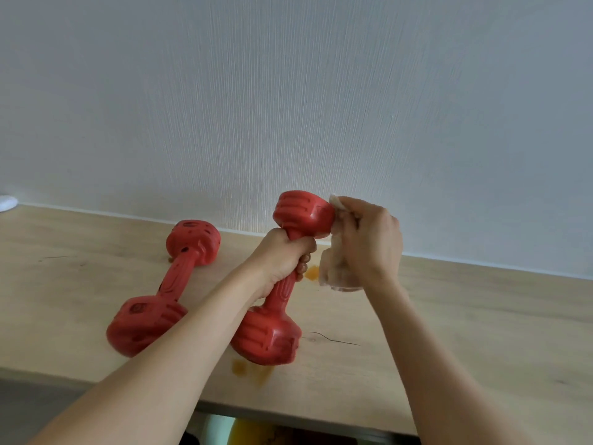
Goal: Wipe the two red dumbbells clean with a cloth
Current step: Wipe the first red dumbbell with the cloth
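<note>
The tilted dumbbell [282, 274], standing on its lower head just right of the lying dumbbell [163, 287], could skid on the table [465, 316] (orange smears there). The left hand [282, 255] wraps its handle; the right hand [369, 239] pinches the cloth [333, 271] against its upper head.

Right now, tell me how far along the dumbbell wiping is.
Nothing can be called finished from this view. In hand: the left hand grips the tilted dumbbell by its handle while the right hand presses the cloth to its upper head. Left: the other dumbbell, lying on the table with dark spots showing.
</note>
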The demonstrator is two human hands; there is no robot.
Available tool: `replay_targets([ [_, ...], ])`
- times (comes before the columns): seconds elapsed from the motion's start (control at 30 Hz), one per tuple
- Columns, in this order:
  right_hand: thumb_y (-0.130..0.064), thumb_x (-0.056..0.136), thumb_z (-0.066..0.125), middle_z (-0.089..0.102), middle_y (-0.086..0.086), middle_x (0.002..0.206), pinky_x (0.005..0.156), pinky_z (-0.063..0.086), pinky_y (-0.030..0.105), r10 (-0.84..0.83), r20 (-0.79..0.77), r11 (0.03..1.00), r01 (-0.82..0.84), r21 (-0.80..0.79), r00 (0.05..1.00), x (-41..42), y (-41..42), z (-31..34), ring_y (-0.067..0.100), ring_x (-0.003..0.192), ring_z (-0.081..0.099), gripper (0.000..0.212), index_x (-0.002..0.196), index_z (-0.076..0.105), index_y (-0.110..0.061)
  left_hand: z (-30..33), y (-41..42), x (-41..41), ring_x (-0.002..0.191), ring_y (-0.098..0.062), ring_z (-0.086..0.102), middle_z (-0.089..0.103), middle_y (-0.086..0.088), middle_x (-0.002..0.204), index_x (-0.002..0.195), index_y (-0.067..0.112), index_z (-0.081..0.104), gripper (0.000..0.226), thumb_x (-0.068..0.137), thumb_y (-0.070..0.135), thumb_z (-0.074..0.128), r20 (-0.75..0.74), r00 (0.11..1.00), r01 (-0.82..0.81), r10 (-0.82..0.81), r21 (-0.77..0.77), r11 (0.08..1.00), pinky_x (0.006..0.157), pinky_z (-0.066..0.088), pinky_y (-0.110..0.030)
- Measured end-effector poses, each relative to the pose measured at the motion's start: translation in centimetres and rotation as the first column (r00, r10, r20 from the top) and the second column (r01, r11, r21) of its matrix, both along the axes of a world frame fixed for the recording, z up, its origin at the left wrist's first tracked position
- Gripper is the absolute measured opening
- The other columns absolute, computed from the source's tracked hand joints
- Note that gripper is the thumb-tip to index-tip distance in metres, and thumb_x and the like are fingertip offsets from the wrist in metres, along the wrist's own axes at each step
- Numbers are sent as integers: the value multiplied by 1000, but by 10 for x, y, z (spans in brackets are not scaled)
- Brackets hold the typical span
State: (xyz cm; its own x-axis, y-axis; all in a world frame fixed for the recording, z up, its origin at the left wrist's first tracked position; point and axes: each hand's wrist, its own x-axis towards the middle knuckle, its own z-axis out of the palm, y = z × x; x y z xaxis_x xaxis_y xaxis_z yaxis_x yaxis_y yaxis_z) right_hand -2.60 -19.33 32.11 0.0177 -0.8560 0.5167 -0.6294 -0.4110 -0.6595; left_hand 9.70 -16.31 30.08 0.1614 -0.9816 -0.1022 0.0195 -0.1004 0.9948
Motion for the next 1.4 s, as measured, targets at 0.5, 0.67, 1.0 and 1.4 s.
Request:
replay_targets([
  [0.5, -9, 93, 57, 72, 15, 94, 77, 58, 31, 292, 631, 849, -499, 176, 719, -25, -2, -8, 22, 86, 70, 19, 107, 69, -4, 14, 5, 6, 50, -10, 58, 59, 3, 55, 78, 12, 65, 11, 86, 19, 67, 132, 986, 110, -106, -28, 994, 54, 49, -22],
  [0.67, -12, 92, 59, 74, -2, 85, 83, 56, 35, 283, 509, 905, -401, 138, 813, -15, 4, -4, 11, 83, 70, 18, 100, 73, -20, 5, 2, 5, 55, -14, 66, 69, -8, 65, 76, 8, 69, 13, 78, 19, 75, 210, 953, -185, 217, -159, 970, 57, 51, -22],
  [1.0, -31, 96, 42, 58, -4, 82, 71, 26, 34, -53, -231, 957, -17, -290, 972, 5, 23, 4, 22, 70, 56, 21, 102, 62, -34, 1, -3, 6, 42, -12, 55, 54, -2, 50, 59, 11, 55, 23, 82, 8, 56, 389, 864, -259, 321, -205, 944, 60, 49, -32],
  [1.4, -16, 87, 50, 55, -1, 85, 69, 28, 34, -53, -239, 971, -6, -238, 970, 8, 26, 6, 25, 71, 55, 19, 100, 59, -25, 2, -1, 5, 37, -8, 51, 54, -2, 47, 59, 8, 55, 20, 80, 8, 53, 434, 844, -232, 316, -235, 944, 59, 45, -29],
])
